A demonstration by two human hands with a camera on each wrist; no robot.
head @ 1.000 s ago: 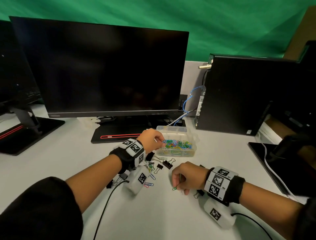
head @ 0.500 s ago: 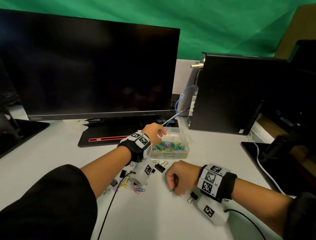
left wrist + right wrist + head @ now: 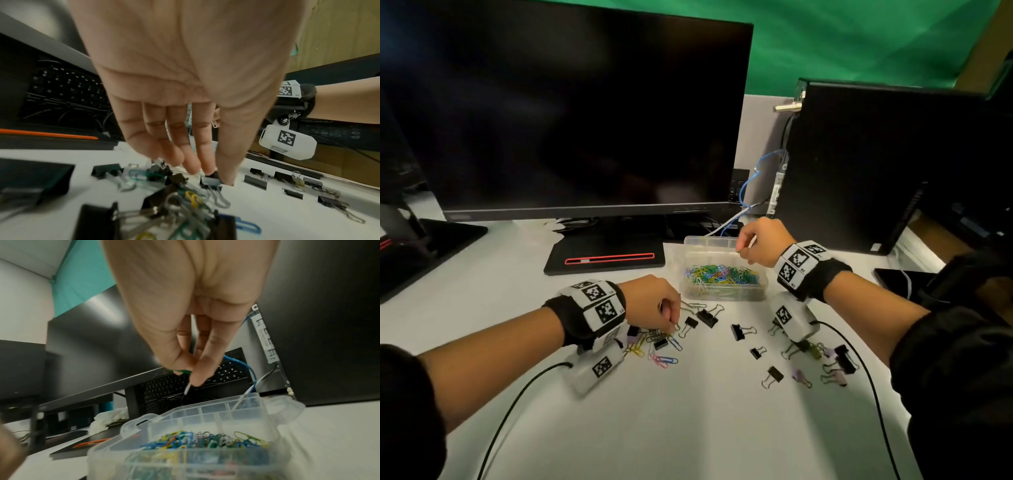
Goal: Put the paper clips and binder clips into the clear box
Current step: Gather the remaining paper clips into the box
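The box (image 3: 722, 294) stands mid-table (image 3: 688, 428), before the monitor (image 3: 571, 113); the computer (image 3: 887, 164) stands behind to its right. Paper clips (image 3: 722, 274) lie in it. Binder clips (image 3: 774, 373) lie scattered toward the table's near edge.

white desk (image 3: 688, 428), clear box (image 3: 722, 294), binder clips (image 3: 738, 331)

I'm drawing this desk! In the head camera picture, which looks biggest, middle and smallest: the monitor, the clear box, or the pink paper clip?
1. Monitor
2. Clear box
3. Pink paper clip

The gaps are wide, so camera nearness doesn't change the order.
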